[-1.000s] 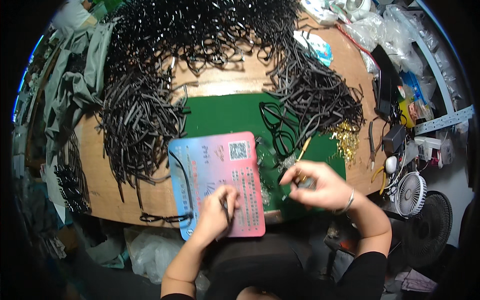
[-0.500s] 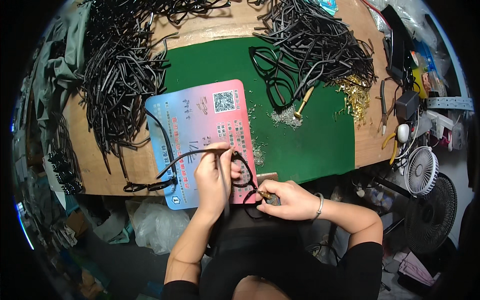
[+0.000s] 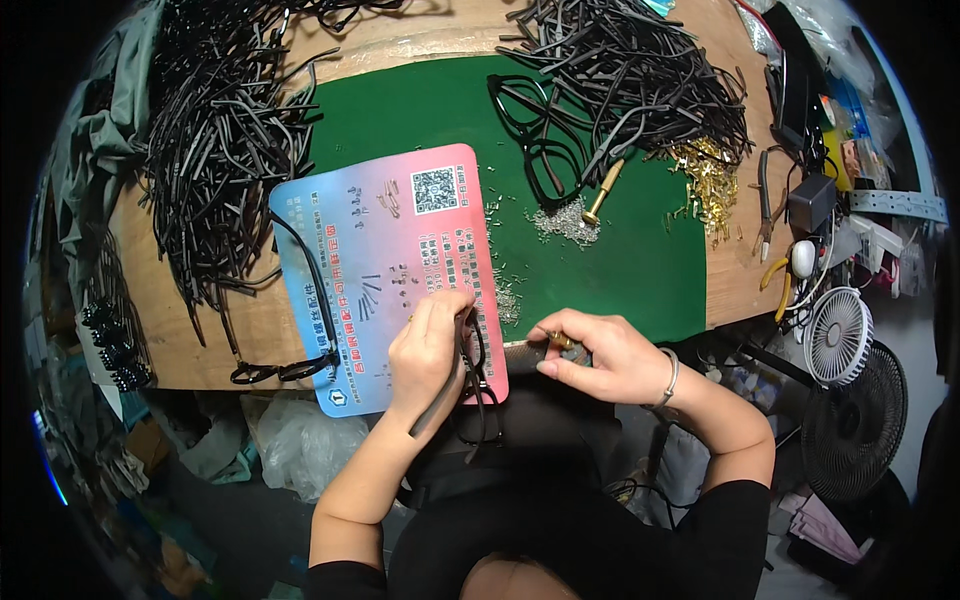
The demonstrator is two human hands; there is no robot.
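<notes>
My left hand (image 3: pixel 430 350) is closed on a black eyeglasses frame (image 3: pixel 482 400) over the lower right part of a blue-and-pink printed mat (image 3: pixel 300 365). One dark temple runs down along my wrist, and the rims hang past the mat's near edge. Apart from the frame, my right hand (image 3: pixel 605 360) grips a small screwdriver (image 3: pixel 562 341) with a brass-coloured part; its handle is mostly hidden by my fingers. Tiny screws and short pins lie in loose groups on the mat. Another pair of glasses (image 3: pixel 305 370) rests across the mat's left edge.
Black temples are heaped at left (image 3: pixel 215 170) and at right (image 3: pixel 620 90). On the green mat (image 3: pixel 640 270) lie black glasses frames (image 3: pixel 550 160), a silver screw pile (image 3: pixel 565 225) and a brass screwdriver (image 3: pixel 605 190). Gold hinges (image 3: pixel 710 190), pliers (image 3: pixel 775 285) and a white fan (image 3: pixel 838 335) are at right.
My right hand has drawn the screwdriver away from the frame, to the right and slightly up. In my left hand the glasses have turned, so a temple now points down along my wrist.
</notes>
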